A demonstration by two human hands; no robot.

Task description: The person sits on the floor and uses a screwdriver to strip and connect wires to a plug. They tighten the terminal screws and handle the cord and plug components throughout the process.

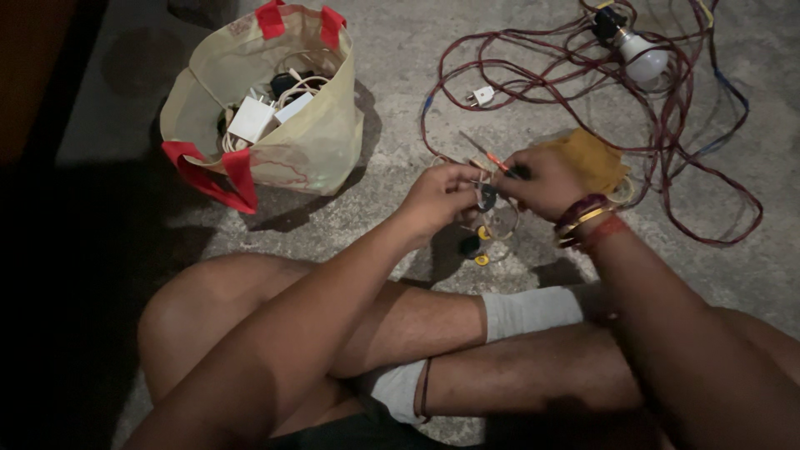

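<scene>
Above crossed legs, right hand (pixel 542 179) holds screwdriver (pixel 486 154), shaft pointing up-left.

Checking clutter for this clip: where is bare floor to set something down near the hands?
Bare concrete lies between the cloth bag and the red cable tangle, and at the right edge beyond it. It is crowded around the left hand and right hand, by the yellow cloth.

Bare grey floor under dim, uneven light

The rough concrete floor (pixel 400 50) is brightest toward twelve and one o'clock and falls into deep shadow at nine. A dark reddish-brown surface (pixel 33 58) stands at ten o'clock; what it is cannot be told.
</scene>
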